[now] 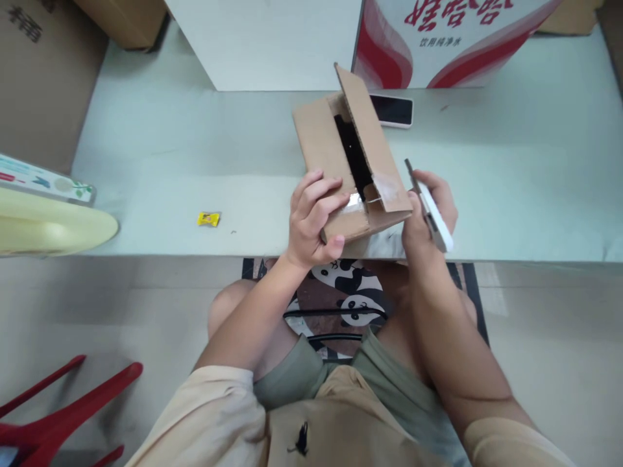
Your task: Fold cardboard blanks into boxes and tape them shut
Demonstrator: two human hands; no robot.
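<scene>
A small brown cardboard box [324, 139] is tilted above the front edge of the table, its top flaps partly raised over a dark gap. Clear tape [388, 188] clings to the raised flap and the near end. My left hand [314, 217] grips the box's near left corner, fingers over the top and thumb at the lower edge. In my right hand [428, 207] is a white utility knife [435, 220], its blade pointing up and away, just right of the box. Part of the right hand is hidden behind the knife.
Behind the box lies a phone [395, 110], before a large white and red carton [292, 45]. A yellow wrapped candy [209, 219] lies left on the table [160, 155]. Cardboard boxes [43, 78] and a pale yellow object [53, 224] stand at left. A red stool [63, 415] is lower left.
</scene>
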